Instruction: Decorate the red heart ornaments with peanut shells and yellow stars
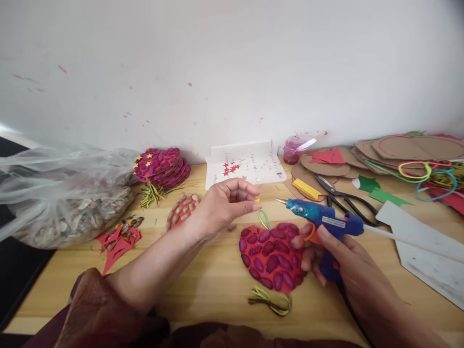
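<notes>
Scrap (257, 200), mostly hidden, is being pinched by left hand (224, 203); right hand (342, 253) gripping glue gun (308, 211); lower-centre tabletop (205, 282) lying bare

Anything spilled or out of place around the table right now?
Reddish spots mark the plain white wall, perhaps splashed paint. Red scraps lie loose on the table at left, near the clear bag, which looks untidy.

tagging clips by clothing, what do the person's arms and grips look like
The left grip and right grip are bare human hands, no gloves or rings showing. A loose, dark reddish-brown sleeve covers part of the left arm; the visible right arm is bare.
</notes>
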A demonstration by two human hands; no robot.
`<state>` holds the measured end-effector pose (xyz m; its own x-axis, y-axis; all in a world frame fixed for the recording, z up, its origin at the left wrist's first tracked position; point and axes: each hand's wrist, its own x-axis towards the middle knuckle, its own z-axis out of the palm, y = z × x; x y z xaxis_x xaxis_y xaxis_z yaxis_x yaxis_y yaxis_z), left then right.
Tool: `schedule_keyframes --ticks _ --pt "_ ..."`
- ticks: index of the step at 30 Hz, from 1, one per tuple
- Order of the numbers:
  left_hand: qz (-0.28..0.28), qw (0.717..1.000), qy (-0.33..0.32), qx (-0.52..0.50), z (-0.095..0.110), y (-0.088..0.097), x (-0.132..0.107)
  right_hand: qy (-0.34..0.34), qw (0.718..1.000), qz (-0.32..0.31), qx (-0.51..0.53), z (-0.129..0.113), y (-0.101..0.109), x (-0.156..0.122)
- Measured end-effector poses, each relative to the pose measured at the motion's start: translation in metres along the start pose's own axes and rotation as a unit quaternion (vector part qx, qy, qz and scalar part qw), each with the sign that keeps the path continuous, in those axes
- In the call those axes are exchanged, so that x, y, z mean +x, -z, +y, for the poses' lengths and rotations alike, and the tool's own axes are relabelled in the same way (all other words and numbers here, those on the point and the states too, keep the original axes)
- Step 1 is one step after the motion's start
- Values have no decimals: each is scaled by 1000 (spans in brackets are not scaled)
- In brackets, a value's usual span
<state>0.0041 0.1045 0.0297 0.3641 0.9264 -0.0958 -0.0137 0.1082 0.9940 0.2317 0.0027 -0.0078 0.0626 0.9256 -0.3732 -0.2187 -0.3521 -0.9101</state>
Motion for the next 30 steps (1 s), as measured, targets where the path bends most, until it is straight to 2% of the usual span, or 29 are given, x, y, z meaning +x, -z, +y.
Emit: schedule_keyframes --ticks 4,9,16,20,23,27,30 --pt "0 1000 18 -19 -13 -10 -31 -6 1000 1 -7 -3 -9 -5" --pt "14 1000 14 -12 -23 -18 -47 34 998 -9 -43 -8 -24 -9" --pt "7 1000 0 19 -28 -23 -54 43 992 -23 -119 -12 -38 -7" --pt "-9 999 10 35 -31 -25 -54 85 988 -35 -126 -12 -43 -6" --pt "-5 998 -6 62 -34 -27 -55 99 985 -42 -136 -9 -45 -3" --pt "-12 993 -29 114 -40 -29 -57 109 981 -26 -162 -6 -49 -3" --pt "-9 993 -32 114 -42 -30 -58 114 973 -6 -199 -8 -53 -5"
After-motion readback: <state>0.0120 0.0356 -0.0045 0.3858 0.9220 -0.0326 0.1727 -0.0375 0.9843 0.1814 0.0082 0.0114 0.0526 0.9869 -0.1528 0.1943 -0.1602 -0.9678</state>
